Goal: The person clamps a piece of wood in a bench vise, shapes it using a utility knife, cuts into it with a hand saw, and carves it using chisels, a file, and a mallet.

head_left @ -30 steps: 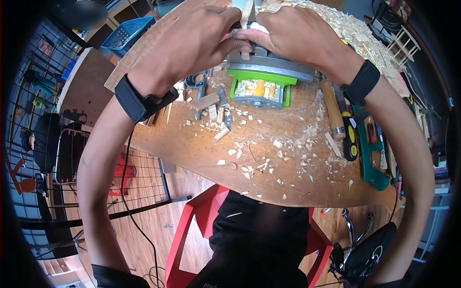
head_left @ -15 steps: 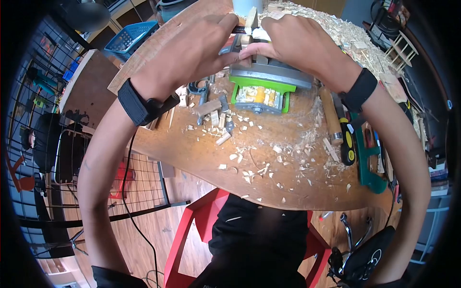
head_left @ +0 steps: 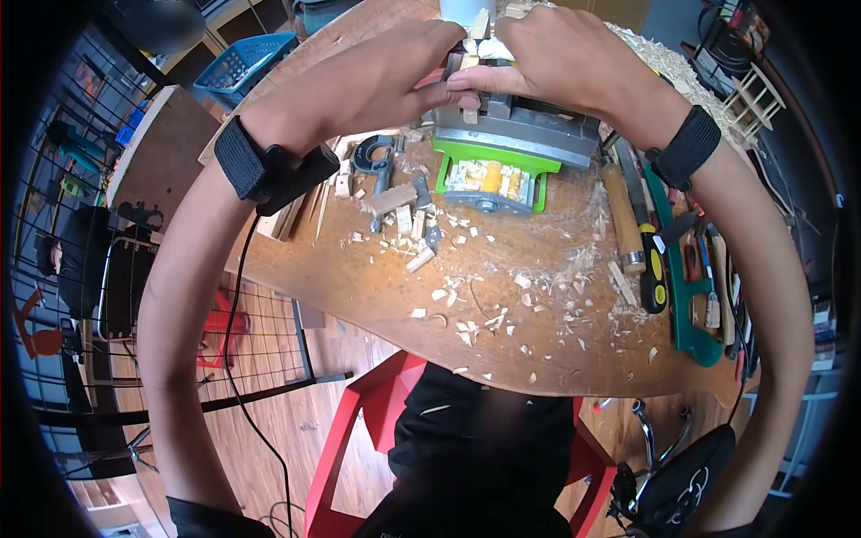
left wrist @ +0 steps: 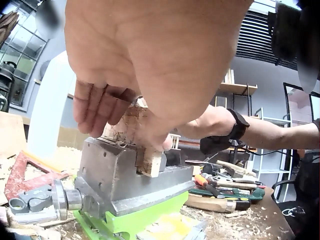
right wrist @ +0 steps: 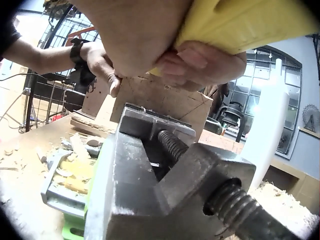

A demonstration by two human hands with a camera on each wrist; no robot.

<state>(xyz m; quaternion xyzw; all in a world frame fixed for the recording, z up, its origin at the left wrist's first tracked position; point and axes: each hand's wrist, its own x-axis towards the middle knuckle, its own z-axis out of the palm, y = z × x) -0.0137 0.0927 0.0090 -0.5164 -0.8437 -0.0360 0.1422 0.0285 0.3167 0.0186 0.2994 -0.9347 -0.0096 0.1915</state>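
In the head view a grey vise (head_left: 516,134) on a green base holds a wooden piece (head_left: 471,115) upright. My left hand (head_left: 377,81) is at its left, thumb in front and fingers behind, gripping it; the left wrist view shows this hand (left wrist: 150,60) over the wood (left wrist: 152,161). From the right, my right hand (head_left: 578,63) reaches in, its thumb lying against the left thumb. In the right wrist view the right hand (right wrist: 200,65) curls round a yellow object (right wrist: 250,25) above the wooden piece (right wrist: 160,100); what that object is, I cannot tell.
A clamp (head_left: 381,170) and wood offcuts (head_left: 395,199) lie left of the vise. To its right are a wooden-handled tool (head_left: 621,211), a yellow-black handle (head_left: 657,278) and a green tool (head_left: 691,314). Shavings cover the table (head_left: 359,287); a blue basket (head_left: 242,72) stands beyond its left edge.
The hands have shifted slightly about the wooden piece. Half a second ago the left thumb sat further left; now it lies across the wood, with the right thumb over it.
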